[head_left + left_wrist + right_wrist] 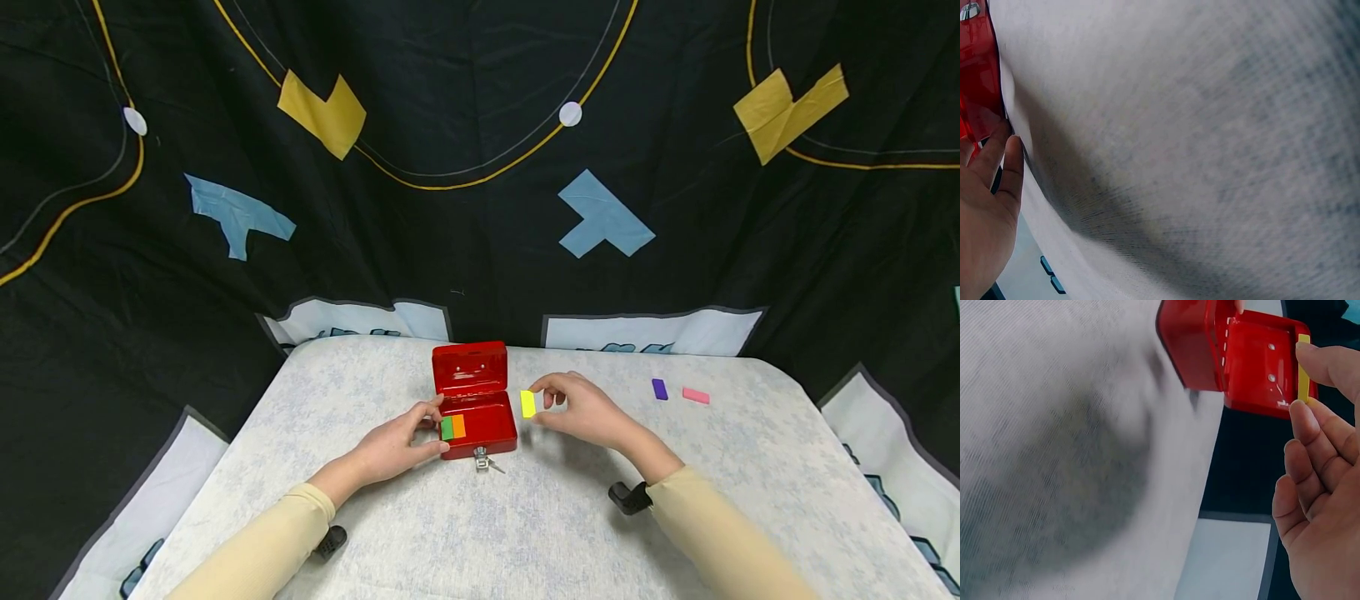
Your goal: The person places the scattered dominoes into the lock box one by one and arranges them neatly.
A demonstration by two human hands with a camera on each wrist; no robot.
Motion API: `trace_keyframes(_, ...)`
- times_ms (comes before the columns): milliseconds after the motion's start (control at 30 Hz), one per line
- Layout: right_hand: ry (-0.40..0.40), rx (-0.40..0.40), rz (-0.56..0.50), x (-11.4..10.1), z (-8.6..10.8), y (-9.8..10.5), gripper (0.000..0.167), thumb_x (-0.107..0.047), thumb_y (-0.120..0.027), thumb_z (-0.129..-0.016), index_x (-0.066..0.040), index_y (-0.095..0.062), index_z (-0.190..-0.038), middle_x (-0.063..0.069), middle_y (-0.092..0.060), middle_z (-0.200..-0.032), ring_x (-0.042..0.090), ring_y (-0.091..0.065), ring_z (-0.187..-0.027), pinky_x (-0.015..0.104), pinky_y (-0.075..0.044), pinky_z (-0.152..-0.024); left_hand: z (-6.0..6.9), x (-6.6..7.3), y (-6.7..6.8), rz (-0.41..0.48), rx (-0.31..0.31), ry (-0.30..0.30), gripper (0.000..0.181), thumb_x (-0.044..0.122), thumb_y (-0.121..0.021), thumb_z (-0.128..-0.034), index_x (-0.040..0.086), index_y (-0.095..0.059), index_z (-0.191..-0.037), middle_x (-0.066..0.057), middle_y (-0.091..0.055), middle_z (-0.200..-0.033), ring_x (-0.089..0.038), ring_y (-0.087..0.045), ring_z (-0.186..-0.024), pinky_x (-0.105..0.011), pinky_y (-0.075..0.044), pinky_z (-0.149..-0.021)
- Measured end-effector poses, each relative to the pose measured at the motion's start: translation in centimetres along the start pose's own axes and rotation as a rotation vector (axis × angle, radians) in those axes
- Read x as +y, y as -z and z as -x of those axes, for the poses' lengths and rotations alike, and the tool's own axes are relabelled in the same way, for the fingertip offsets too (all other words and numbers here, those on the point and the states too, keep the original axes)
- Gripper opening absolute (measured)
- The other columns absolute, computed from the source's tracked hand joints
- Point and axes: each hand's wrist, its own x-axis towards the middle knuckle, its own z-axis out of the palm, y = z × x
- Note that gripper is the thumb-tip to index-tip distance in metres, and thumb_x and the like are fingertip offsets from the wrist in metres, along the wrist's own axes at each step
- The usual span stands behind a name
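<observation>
A thin, bright yellow rectangular block (527, 404) is pinched between the thumb and the fingertips of the right hand (585, 408); it is held just beside the right wall of a glossy red box (491, 425), outside it. The other fingers of that hand are bent loosely. The left side of the box is touched by the left hand (393, 446), whose thumb is placed toward the front corner and whose fingers are spread toward the rear, unclenched; how firmly the box is pressed cannot be told.

The red lid (469, 368) is raised at the back. Inside the box, at its left end, a green rectangular block (447, 427) and an orange rectangular block (459, 426) are set side by side, the green one to the left. A silvery metal lock (481, 457) with keys is seen at the front.

Well apart to the right, a purple rectangular block (659, 389) and a pink rectangular block (696, 396) are laid near each other on the table, which is covered by a mottled grey-white cloth (450, 533). The table is backed by a black patterned curtain (465, 242).
</observation>
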Motion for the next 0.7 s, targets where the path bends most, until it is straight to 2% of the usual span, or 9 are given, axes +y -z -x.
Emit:
trace_keyframes(433, -0.018, -0.035, 0.023, -1.4, -2.2, -2.4, 0.038, -0.029, -0.082, -0.085, -0.018, -0.068, -0.119, -0.009, -0.06, -0.089, 0.018, -0.055, -0.093, 0.035, -0.05, -0.073, -0.2, 0.0, -0.1, 0.004, 0.0, 0.003, 0.043, 0.053, -0.072, -0.092, 0.028, -0.053, -0.121, 0.013, -0.033, -0.164, -0.012, -0.055, -0.128, -0.053, -0.044, -0.102)
trace_keyframes(700, 0.007, -0.049, 0.045, -2.0, -3.3, -3.7, 0.041, -0.03, -0.082, -0.086, -0.016, -0.068, -0.121, 0.002, -0.061, -0.091, 0.023, -0.056, -0.094, 0.034, -0.049, -0.068, -0.2, -0.1, -0.1, 0.002, 0.001, 0.004, 0.044, 0.053, -0.071, -0.0926, 0.028, -0.053, -0.124, 0.012, -0.033, -0.164, -0.013, -0.055, -0.128, -0.053, -0.044, -0.101)
